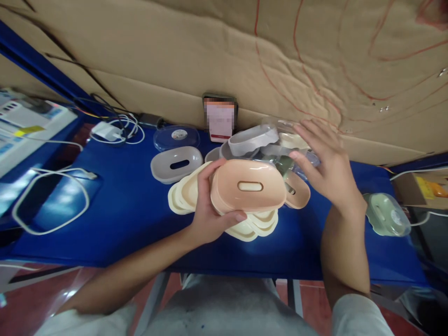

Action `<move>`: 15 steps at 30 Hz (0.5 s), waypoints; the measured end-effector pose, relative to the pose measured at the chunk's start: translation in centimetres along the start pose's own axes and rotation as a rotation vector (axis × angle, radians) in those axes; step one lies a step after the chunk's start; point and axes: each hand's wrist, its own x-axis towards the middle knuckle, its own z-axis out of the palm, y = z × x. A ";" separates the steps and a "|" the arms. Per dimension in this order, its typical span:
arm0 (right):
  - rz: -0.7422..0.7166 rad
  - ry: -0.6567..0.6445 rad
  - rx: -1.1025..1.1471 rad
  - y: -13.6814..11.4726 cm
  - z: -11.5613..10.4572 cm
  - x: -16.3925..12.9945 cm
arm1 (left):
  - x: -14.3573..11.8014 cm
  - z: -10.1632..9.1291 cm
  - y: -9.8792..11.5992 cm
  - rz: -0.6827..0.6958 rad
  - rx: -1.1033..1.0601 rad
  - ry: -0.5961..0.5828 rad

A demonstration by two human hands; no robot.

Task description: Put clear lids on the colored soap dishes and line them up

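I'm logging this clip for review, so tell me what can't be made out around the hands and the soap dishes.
All from the head view:
- Card against the cardboard: its face is blurred out, unreadable.
- Clear lid under the right hand: the hand covers most of it; grip or mere touch unclear.
- Cream trays: the peach dish in the left hand hides the stack's middle; count unclear.
- Lid label: too small to read.

The peach tray [248, 186] gripped by the left hand [206, 214] looks like smooth matt plastic. Just past the right hand [324, 163] lie clear glossy plastic lids [280, 128]. The blue worktop [122, 205] below shines; the cardboard [210, 51] beyond is creased, dull.
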 end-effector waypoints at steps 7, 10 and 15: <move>-0.297 -0.225 0.295 -6.7 0.6 -0.7 | 0.5 -0.1 -0.1 0.014 -0.009 0.077; -0.275 -0.119 0.363 -6.7 0.5 -0.8 | 0.6 0.1 -0.2 -0.018 -0.070 0.047; -0.223 -0.018 0.380 -6.1 0.2 -0.7 | 0.7 -0.2 -0.3 -0.060 -0.095 -0.029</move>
